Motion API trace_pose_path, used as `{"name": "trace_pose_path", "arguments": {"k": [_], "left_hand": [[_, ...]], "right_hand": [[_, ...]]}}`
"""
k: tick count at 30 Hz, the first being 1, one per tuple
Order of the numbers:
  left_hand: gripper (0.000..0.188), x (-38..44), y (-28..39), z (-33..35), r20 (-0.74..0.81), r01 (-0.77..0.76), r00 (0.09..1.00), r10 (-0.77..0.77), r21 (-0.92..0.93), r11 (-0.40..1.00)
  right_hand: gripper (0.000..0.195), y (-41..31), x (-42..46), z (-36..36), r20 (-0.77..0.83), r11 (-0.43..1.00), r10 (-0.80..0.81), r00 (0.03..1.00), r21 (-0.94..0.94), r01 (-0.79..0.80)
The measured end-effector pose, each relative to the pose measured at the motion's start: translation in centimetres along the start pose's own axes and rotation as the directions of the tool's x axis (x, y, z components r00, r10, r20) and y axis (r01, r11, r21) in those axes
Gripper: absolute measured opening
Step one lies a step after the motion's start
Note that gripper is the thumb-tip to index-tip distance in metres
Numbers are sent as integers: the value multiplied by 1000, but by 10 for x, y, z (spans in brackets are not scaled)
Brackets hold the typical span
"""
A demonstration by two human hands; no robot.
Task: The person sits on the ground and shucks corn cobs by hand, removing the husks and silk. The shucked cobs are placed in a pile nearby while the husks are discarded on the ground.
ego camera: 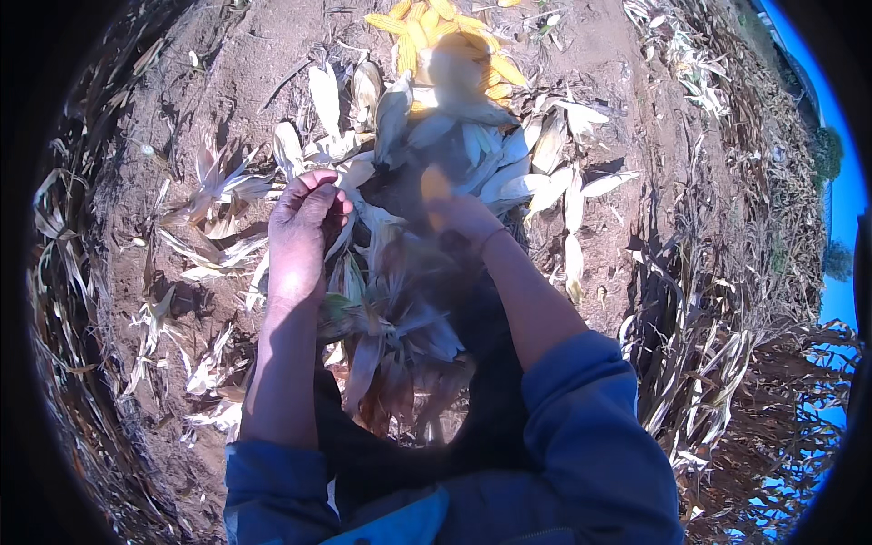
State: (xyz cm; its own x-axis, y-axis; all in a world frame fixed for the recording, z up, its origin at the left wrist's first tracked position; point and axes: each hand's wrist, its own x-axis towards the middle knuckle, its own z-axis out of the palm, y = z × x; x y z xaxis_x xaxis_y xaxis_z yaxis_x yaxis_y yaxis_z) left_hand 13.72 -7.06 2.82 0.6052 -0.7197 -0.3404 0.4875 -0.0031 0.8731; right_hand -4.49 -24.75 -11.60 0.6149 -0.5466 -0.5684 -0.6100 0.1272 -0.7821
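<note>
My left hand (310, 211) is raised over pale corn husks with its fingers curled; whether anything is pinched in it cannot be told. My right hand (463, 221), blurred, holds a yellow corn cob (434, 184) that points away from me. Around and between my hands lie unhusked ears of corn (393, 119) in dry, pale husks. Loose empty husks (364, 361) are heaped near my legs, partly in shadow. Beyond the ears, at the top, is a pile of bare yellow cobs (429, 24), partly covered by a blurred spot in the view.
Scattered husks (221, 184) lie on the brown soil (231, 82) to the left. Dry corn stalks (75, 327) line the far left, and more stalks (708, 368) run along the right. My dark-trousered legs are at either side of the husk heap.
</note>
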Motion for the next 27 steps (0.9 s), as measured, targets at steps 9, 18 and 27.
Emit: {"name": "trace_pose_path", "arguments": {"k": [9, 18, 27], "left_hand": [[17, -11, -13, 1, 3, 59, 998, -60, 111, 992], [19, -2, -30, 35, 53, 198, 974, -218, 251, 948], [18, 14, -54, 59, 64, 241, 955, -289, 397, 885]], "right_hand": [[30, 20, -22, -102, -440, 886, 153, 885, 458, 74], [31, 251, 5, -140, -668, 948, 317, 673, 217, -232], [33, 233, 54, -157, -374, 718, 539, 755, 672, -180]]}}
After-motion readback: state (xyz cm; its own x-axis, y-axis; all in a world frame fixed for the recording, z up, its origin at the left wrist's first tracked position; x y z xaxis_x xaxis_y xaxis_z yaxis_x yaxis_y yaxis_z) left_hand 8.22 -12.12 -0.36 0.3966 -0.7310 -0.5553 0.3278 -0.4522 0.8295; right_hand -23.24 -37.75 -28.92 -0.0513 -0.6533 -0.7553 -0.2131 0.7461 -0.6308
